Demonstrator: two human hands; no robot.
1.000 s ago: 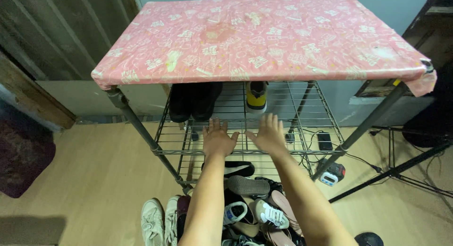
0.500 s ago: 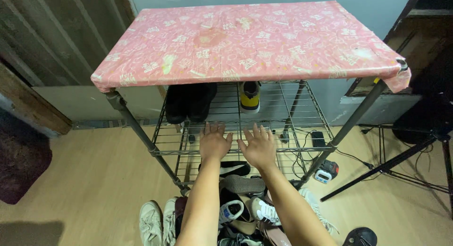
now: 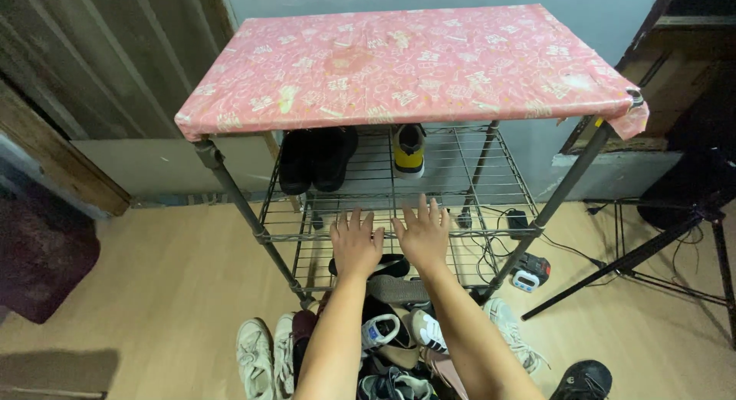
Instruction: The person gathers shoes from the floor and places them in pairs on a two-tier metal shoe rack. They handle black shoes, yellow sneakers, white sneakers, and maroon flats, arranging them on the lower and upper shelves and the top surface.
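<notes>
While our left hand [image 3: 355,245] and right hand [image 3: 421,235] hover spread open and holding nothing at the front edge of the wire shelf [image 3: 399,187], we should reach squarely for the shoe pile [image 3: 387,323] on the floor just below, avoiding the rack's rails.

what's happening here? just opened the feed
A person reaches both bare hands, left hand and right hand, fingers spread and holding nothing, over the front edge of the middle wire shelf of a metal rack with a pink patterned top. That shelf holds black shoes and a yellow-and-black sneaker at the back. A pile of shoes lies on the floor at the rack's foot.
</notes>
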